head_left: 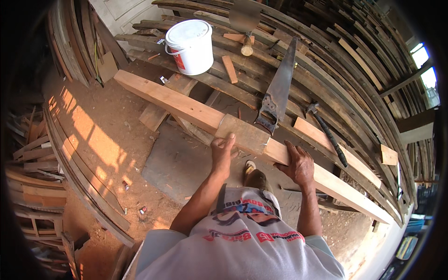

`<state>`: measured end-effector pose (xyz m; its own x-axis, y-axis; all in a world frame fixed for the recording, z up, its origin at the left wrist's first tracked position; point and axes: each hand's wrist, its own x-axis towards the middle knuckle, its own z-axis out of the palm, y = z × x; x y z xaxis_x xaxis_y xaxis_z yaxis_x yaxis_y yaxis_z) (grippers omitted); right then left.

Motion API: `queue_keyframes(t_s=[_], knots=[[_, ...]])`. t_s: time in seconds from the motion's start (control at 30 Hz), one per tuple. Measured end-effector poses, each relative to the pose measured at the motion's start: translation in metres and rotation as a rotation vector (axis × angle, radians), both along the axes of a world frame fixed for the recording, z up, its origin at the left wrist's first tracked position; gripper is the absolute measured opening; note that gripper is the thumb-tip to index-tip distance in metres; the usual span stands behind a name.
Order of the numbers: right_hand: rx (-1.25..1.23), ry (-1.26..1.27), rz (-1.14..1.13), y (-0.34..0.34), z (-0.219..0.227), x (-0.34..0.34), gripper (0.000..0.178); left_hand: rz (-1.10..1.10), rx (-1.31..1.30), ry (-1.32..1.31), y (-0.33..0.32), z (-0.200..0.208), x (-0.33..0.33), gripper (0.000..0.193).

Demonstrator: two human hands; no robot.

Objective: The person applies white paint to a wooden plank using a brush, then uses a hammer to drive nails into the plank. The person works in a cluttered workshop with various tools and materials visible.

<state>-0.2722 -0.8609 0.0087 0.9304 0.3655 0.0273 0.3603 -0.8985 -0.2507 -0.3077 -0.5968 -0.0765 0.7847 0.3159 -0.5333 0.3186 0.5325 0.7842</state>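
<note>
A long, pale squared timber beam (172,100) runs slantwise across in front of me, from upper left to lower right. Against its middle lies a short, darker piece of board (245,134). My left hand (222,151) is closed on this short board near its left end, the thumb on its upper face and the fingers partly hidden. Just right of the board, my right hand (298,164) grips the beam, with its fingers over the wood. Beyond the board, a handsaw (281,91) rests with its handle towards me.
Stacked planks (228,77) fill the far side. On them are a white lidded bucket (196,51), a black-handled hammer (326,133), a small wood block (229,69) and a broad-bladed tool with a wooden handle (247,46). Scrap wood (39,154) is piled at left.
</note>
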Motion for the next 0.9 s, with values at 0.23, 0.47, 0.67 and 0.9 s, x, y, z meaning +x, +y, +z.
queue_keyframes(t_s=[0.23,0.47,0.67,0.9], knots=[[-0.004,0.006,0.060,-0.002,0.007,0.007,0.088,-0.079,-0.049,-0.007,0.013,-0.007,0.004,0.077],[0.021,-0.049,0.135,-0.015,0.001,0.010,0.090,-0.043,0.006,0.077,0.005,-0.009,0.005,0.082],[0.024,0.160,0.234,-0.022,0.015,0.022,0.092,0.031,0.012,0.125,-0.008,0.006,0.009,0.084],[0.073,0.412,0.459,-0.038,0.008,0.052,0.093,0.082,-0.051,0.010,-0.011,-0.015,-0.001,0.089]])
